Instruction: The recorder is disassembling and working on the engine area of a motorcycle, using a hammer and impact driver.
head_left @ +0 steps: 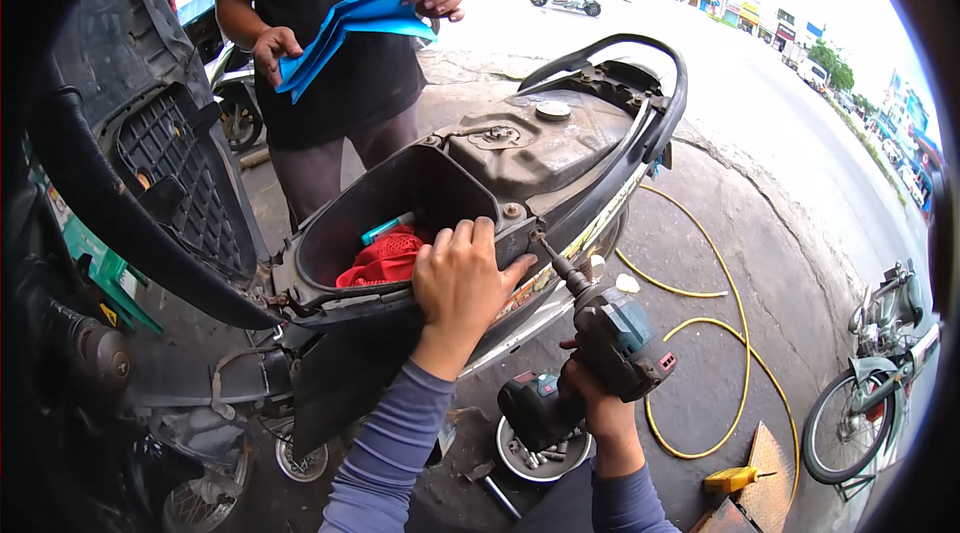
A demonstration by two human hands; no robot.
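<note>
My right hand [603, 405] is wrapped round the handle of a cordless impact driver [622, 333]. The driver's long bit points up and left, its tip at or very near a fastener on the side of a scooter body, beside the under-seat bucket [450, 195]. My left hand [462, 278] lies on the bucket's rim just left of the bit, fingers stretched out and thumb toward the tip. A red cloth [388, 258] and a light-blue item [384, 227] sit in the bucket. Behind it is the dusty fuel tank [540, 148] with its cap [552, 111].
The raised seat [170, 183] stands at left. Across the scooter, a person in dark clothes [320, 53] holds blue folded sheets [365, 13]. Below lie a metal bowl of sockets [575, 468], a yellow hose [745, 323] and a yellow-handled tool [732, 480]. Another motorbike [865, 393] stands right.
</note>
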